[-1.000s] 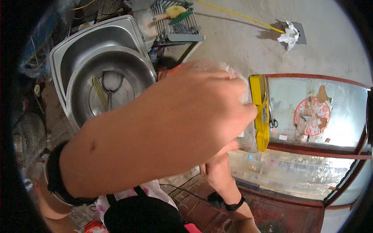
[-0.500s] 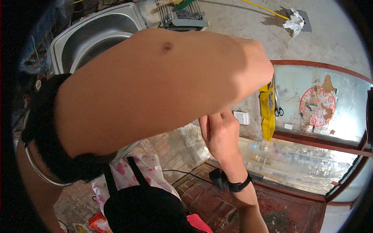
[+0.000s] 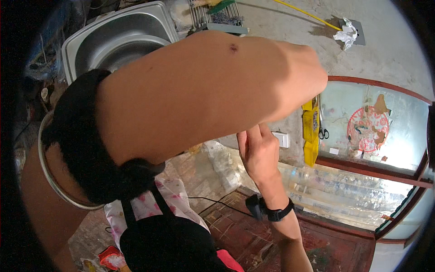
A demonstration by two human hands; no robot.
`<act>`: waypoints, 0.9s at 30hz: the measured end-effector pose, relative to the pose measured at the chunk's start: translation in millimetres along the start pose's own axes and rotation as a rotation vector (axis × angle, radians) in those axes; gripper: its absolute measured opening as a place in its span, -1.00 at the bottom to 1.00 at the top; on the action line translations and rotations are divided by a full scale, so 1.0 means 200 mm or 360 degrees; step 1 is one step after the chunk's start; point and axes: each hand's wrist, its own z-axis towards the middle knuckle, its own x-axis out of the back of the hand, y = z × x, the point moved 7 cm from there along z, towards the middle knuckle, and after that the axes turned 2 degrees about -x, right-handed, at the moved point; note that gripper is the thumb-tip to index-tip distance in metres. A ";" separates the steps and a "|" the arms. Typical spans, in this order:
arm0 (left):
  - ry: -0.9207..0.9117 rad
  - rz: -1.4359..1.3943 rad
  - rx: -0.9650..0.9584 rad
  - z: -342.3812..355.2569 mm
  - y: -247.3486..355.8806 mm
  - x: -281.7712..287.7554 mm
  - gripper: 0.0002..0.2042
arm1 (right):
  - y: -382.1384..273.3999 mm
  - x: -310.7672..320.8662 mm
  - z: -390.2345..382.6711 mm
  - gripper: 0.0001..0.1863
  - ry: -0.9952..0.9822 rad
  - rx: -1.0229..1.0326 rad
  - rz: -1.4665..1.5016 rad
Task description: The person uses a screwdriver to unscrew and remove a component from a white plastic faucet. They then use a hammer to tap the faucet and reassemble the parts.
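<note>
My left arm [image 3: 195, 86] runs across the view, close up, with a black fuzzy band [image 3: 84, 136] and a silver-coloured bangle [image 3: 47, 167] around it. It bends at its right end, where the lit skin is; the left fingers are hidden. Below this bend is my right hand [image 3: 260, 152], closed, its fingers curled together and its tips out of sight behind the left arm. Whatever it grips, if anything, is hidden. A black watch [image 3: 276, 213] is on the right wrist.
A metal sink [image 3: 74, 50] with a round basin stands at upper left. Yellow baskets [image 3: 311, 127], scissors [image 3: 323, 133] and a white switch [image 3: 281, 139] are on the wall, beside a red-framed window [image 3: 394, 127]. A black cord [image 3: 226, 204] and pink-patterned white cloth [image 3: 174, 192] lie below.
My left arm has shifted to the right in the view, with its black band and bangle, and shows more of the sink. My right hand stays almost where it was, fingers still curled.
</note>
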 end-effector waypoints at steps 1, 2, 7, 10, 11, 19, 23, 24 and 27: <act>-0.0044 -0.0008 0.0041 0.01 -0.01 -0.02 -0.93 | 0.00 0.00 0.01 -0.74 0.0021 0.0021 -0.0015; -0.0089 -0.0015 0.0083 0.02 -0.02 -0.03 -0.93 | 0.00 0.00 0.01 -0.74 0.0032 0.0029 -0.0044; -0.0119 0.0002 0.0112 0.03 -0.04 -0.04 -0.95 | 0.01 -0.02 0.03 -0.75 0.0127 0.0054 -0.0084; 0.0041 -0.0046 0.0098 0.02 -0.06 -0.02 -0.96 | 0.04 -0.04 0.06 -0.76 0.0099 0.0053 0.0013; 0.0083 -0.0030 0.0085 0.02 -0.07 -0.02 -0.96 | 0.04 -0.04 0.07 -0.77 0.0058 0.0043 0.0063; 0.0236 0.0026 0.0007 0.07 -0.09 -0.03 -0.95 | -0.07 -0.05 0.03 -0.74 0.0058 0.0219 0.0025; 0.0278 -0.0032 -0.0039 0.07 -0.09 -0.05 -0.94 | -0.01 -0.02 0.04 -0.72 0.0068 0.0138 -0.0105; 0.0280 -0.0036 -0.0047 0.07 -0.09 -0.05 -0.94 | 0.00 -0.02 0.05 -0.72 0.0092 0.0143 -0.0131; 0.0250 -0.0073 -0.0002 0.06 -0.11 -0.04 -0.89 | 0.03 -0.01 0.07 -0.72 0.0113 0.0141 -0.0201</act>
